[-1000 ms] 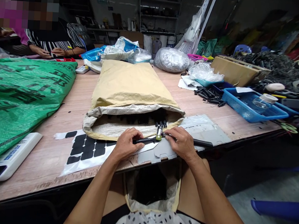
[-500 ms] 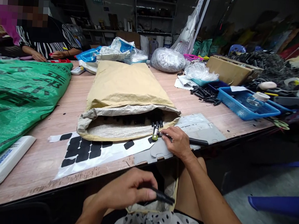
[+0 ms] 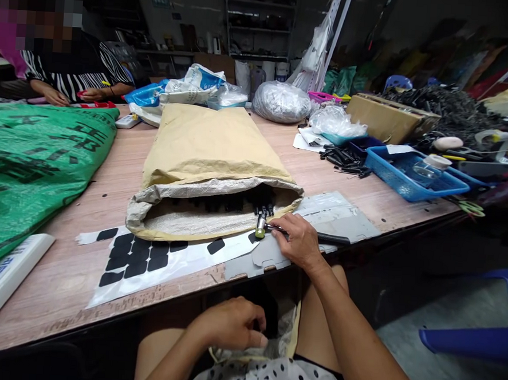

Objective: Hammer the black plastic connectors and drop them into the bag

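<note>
My right hand (image 3: 298, 240) grips a small hammer (image 3: 333, 239) by its dark shaft. The hammer's metal head with a yellow-green face rests at the mouth of a tan woven sack (image 3: 218, 145), which lies on the table with black parts (image 3: 265, 207) inside. Below the table edge, my left hand (image 3: 233, 324) is open over a second sack (image 3: 289, 332) in my lap, thumb and fingers apart with nothing visible between them. A white sheet with black rounded-square stickers (image 3: 135, 257) lies partly under the tan sack, beside a flat grey cardboard piece (image 3: 334, 215).
At left lie a green woven sack (image 3: 44, 166) and a white box-like device (image 3: 10, 275). To the right stand a blue basket (image 3: 418, 185), loose black parts (image 3: 342, 159) and a cardboard box (image 3: 387, 121). Across the table sits a co-worker (image 3: 71, 75).
The black part that was in my left hand is gone from it, and its fingers have loosened over the lap sack. My right hand keeps its grip on the hammer.
</note>
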Motion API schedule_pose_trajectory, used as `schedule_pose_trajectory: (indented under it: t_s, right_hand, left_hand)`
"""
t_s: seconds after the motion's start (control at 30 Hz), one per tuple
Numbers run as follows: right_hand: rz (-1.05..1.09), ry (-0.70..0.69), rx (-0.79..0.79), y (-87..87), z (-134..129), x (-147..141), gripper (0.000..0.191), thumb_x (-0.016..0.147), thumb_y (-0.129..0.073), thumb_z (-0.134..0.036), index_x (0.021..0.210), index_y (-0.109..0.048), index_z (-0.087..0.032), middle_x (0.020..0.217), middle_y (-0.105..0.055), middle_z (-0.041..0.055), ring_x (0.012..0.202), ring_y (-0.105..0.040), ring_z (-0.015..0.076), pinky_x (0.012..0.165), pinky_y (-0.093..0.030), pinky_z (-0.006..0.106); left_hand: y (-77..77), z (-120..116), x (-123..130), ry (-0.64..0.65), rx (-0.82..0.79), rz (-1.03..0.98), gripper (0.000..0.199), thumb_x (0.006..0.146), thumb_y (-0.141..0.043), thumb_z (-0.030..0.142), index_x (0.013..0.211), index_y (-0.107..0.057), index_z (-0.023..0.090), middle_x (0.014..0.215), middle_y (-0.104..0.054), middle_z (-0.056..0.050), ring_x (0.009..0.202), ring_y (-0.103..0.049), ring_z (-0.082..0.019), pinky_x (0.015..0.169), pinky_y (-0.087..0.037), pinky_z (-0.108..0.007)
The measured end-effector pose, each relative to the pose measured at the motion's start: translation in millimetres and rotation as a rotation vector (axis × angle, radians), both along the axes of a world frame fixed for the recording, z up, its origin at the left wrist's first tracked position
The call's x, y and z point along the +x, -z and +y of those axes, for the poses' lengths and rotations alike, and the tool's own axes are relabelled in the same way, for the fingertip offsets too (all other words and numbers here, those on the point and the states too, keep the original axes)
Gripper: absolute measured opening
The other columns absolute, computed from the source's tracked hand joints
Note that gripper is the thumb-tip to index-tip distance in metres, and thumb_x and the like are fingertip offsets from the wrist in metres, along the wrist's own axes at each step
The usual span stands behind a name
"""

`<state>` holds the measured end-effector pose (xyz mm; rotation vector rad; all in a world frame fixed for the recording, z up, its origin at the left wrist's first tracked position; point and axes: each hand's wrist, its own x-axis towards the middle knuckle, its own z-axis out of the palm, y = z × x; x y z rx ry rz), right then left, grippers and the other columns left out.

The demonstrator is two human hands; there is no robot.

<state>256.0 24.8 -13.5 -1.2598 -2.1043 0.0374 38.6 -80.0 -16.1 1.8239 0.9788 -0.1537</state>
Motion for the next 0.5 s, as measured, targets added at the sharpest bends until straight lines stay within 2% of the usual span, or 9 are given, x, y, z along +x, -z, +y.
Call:
schedule_pose_trajectory:
  t_s: [0.03,0.1,0.13,0.2,0.27,0.33,0.4,0.5]
  right_hand:
    - [-0.004,0.002,0.002,0.2,0.0,-0.2,0.02,0.089,-0.064,-0.021,0.106,-0.073,-0.026,0.093,-0.069,0.0039,0.091,-0.058,0.0236,0.084,-0.046,0.036]
    - [-0.009,0.01,0.006,0.3,-0.2,-0.5,0.02,0.089,-0.063,-0.021,0.106,-0.072,-0.026,0.093,-0.069,0.0041,0.091,-0.058,0.0239,0.083,-0.046,0.036]
    - [-0.012,0.013,0.008,0.3,-0.4,-0.6,0.02,0.089,-0.063,-0.021,0.106,-0.072,-0.026,0.093,-0.068,0.0042,0.091,-0.058,0.0241,0.083,-0.046,0.037]
    - [-0.023,0.013,0.01,0.0,-0.6,-0.6,0.019,0.09,-0.063,-0.022,0.106,-0.072,-0.025,0.093,-0.068,0.0044,0.091,-0.058,0.0244,0.082,-0.045,0.037]
    - [-0.033,0.006,0.007,-0.6,-0.6,-0.4,0.019,0.09,-0.064,-0.022,0.106,-0.072,-0.026,0.094,-0.069,0.0046,0.092,-0.058,0.0244,0.082,-0.045,0.036]
    - [-0.036,0.002,0.002,-1.2,-0.4,-0.1,0.019,0.089,-0.064,-0.022,0.106,-0.072,-0.026,0.094,-0.069,0.0047,0.092,-0.058,0.0243,0.082,-0.045,0.036]
    - [-0.03,0.001,-0.003,-1.9,-0.2,0.1,0.02,0.089,-0.064,-0.021,0.107,-0.072,-0.026,0.094,-0.069,0.0046,0.093,-0.059,0.0242,0.083,-0.046,0.036]
    - [-0.023,-0.005,-0.014,-2.7,-0.1,0.4,0.02,0.089,-0.064,-0.02,0.107,-0.072,-0.026,0.094,-0.069,0.0044,0.093,-0.059,0.0239,0.084,-0.046,0.036]
  left_hand:
    - [-22.7,9.3,-2.2,0.053,-0.07,-0.091,0.029,0.084,-0.068,0.041,0.107,-0.076,0.024,0.083,-0.073,-0.002,0.074,-0.065,-0.019,0.068,-0.048,-0.027]
    - [-61.1,35.0,-4.2,0.007,-0.145,-0.276,0.032,0.092,-0.06,0.044,0.111,-0.073,0.022,0.083,-0.071,-0.001,0.072,-0.064,-0.016,0.064,-0.047,-0.024]
    - [-74.4,51.2,-3.3,-0.032,-0.072,-0.333,0.031,0.095,-0.057,0.045,0.108,-0.073,0.021,0.083,-0.07,-0.001,0.072,-0.063,-0.016,0.065,-0.047,-0.024]
    - [-86.9,88.4,3.1,-0.153,0.237,-0.357,0.031,0.098,-0.051,0.042,0.094,-0.073,0.019,0.078,-0.067,-0.001,0.073,-0.061,-0.016,0.067,-0.047,-0.026]
    - [-83.5,126.3,14.6,-0.345,0.606,-0.289,0.027,0.099,-0.05,0.034,0.098,-0.073,0.02,0.087,-0.069,-0.003,0.083,-0.063,-0.019,0.074,-0.049,-0.028]
    - [-72.1,158.0,28.3,-0.41,0.853,-0.147,0.025,0.098,-0.051,0.029,0.11,-0.072,0.02,0.107,-0.068,-0.007,0.098,-0.064,-0.023,0.084,-0.049,-0.031]
    - [-60.3,179.3,40.8,-0.405,0.979,0.005,0.028,0.098,-0.052,0.027,0.119,-0.069,0.02,0.123,-0.063,-0.01,0.108,-0.064,-0.025,0.087,-0.049,-0.034]
    - [-49.1,194.9,52.3,-0.42,1.024,0.189,0.025,0.097,-0.055,0.029,0.115,-0.069,0.019,0.122,-0.064,-0.013,0.105,-0.065,-0.028,0.084,-0.049,-0.036]
